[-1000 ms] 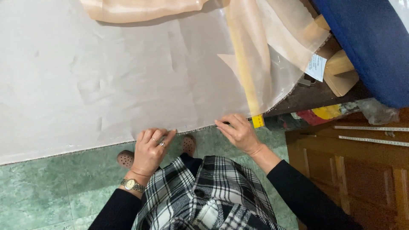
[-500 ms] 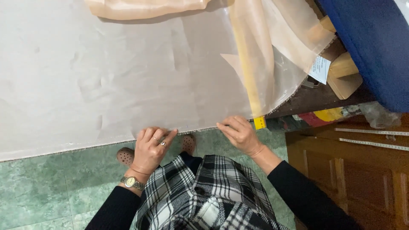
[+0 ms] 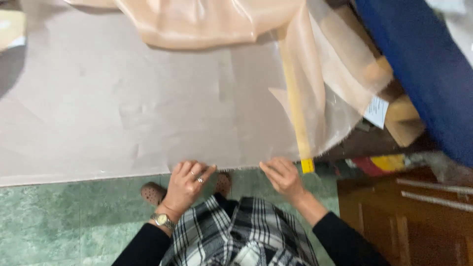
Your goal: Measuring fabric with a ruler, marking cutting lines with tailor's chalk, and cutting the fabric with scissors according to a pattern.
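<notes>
Comparing with a second ago, we find both hands unmoved: left hand (image 3: 186,186) and right hand (image 3: 283,178) lie flat, gripping nothing, on the near edge of the pale cloth (image 3: 148,108), the yellow ruler (image 3: 297,118) unshifted at right.

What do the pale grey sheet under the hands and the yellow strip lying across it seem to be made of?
Pale grey sheet: apparently thin woven fabric with a soft sheen; it shows shallow creases and a slightly frayed edge. Yellow strip: probably a flexible measuring tape, flat and narrow; material unclear.

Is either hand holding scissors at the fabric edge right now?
No. The left hand and right hand both rest bare on the near edge of the pale fabric, with no tool in them.
</notes>
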